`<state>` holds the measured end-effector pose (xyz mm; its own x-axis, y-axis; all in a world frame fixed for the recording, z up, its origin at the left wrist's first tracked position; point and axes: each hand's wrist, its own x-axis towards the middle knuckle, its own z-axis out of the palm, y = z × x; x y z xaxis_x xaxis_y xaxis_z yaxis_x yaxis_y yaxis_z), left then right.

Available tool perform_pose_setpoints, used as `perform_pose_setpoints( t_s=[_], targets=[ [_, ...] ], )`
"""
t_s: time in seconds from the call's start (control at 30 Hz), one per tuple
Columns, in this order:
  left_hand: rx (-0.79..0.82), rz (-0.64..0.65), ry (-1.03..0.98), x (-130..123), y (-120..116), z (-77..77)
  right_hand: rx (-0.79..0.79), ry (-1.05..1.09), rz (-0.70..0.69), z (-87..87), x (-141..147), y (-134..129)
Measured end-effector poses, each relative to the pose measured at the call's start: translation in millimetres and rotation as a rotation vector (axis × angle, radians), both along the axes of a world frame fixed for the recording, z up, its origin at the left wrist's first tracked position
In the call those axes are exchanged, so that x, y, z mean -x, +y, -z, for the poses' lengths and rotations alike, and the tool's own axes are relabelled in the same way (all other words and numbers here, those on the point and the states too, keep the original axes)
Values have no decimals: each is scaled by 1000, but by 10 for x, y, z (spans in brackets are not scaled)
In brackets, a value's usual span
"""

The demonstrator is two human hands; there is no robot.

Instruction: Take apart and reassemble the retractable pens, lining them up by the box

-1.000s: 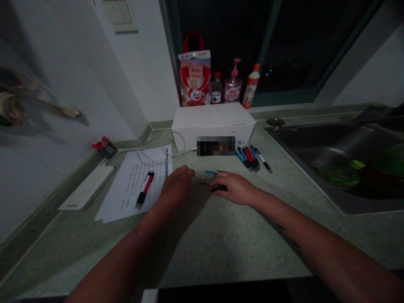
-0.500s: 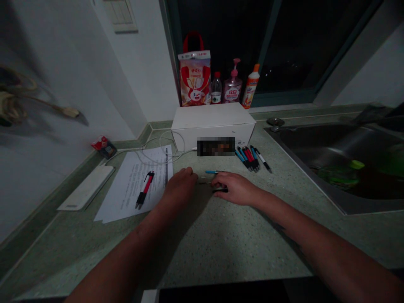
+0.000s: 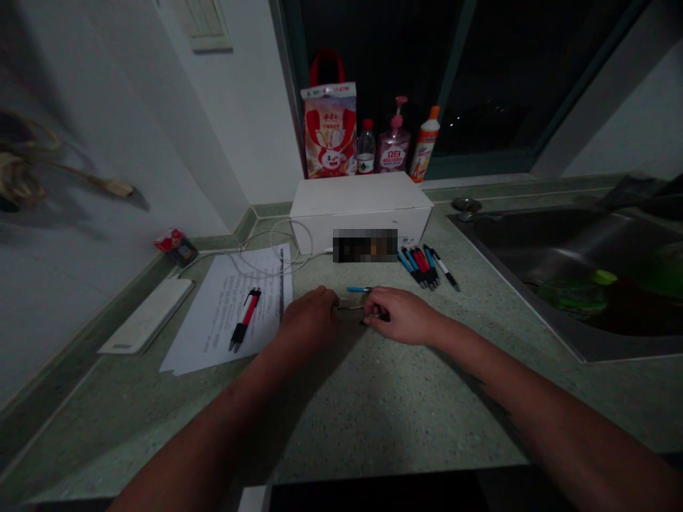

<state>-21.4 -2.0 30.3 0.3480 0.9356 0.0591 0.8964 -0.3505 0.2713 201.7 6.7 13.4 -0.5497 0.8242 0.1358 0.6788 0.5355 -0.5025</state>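
Observation:
My left hand (image 3: 312, 316) is closed low over the counter, its fingers curled; whatever lies inside them is hidden. Between the two hands runs a thin pale rod (image 3: 351, 307), which looks like a pen refill, from the left fingers to the right fingertips. My right hand (image 3: 403, 314) is closed, with a black pen part (image 3: 383, 316) partly showing within its curled fingers. Just beyond the fingers lies a blue pen piece (image 3: 358, 289), its right end covered by the right hand.
Several pens (image 3: 419, 267) lie in a row before a white box (image 3: 363, 195). At left, red-and-black pens (image 3: 246, 316) rest on printed sheets (image 3: 216, 313), near a white slab (image 3: 146, 316) and cable (image 3: 256, 274). A sink (image 3: 533, 306) is at right; bottles (image 3: 393, 149) stand behind.
My right hand has shifted slightly right and its fingers have drawn together. More of the black part is covered now. My left hand has moved a little to the right.

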Motion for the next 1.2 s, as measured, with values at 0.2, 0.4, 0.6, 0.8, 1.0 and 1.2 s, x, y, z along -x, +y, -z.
perform_pose_setpoints(
  t_s=[0.2, 0.4, 0.6, 0.8, 1.0, 1.2],
  targets=[
    [37, 39, 69, -12, -66, -58, -8, -52, -17, 9, -33, -7],
    [56, 88, 82, 12, -23, 7, -24, -55, -28, 41, -27, 13],
    [61, 135, 151, -22, -15, 36, -33, -32, 0, 60, 13, 27],
    [2, 161, -59, -56, -15, 87, -43, -16, 55, 68, 35, 24],
    [23, 65, -487, -101, 15, 182, -53, 2, 56, 42, 59, 16],
    [140, -48, -723, -154, 20, 160, -81, 27, 59, 60, 49, 21]
  ],
)
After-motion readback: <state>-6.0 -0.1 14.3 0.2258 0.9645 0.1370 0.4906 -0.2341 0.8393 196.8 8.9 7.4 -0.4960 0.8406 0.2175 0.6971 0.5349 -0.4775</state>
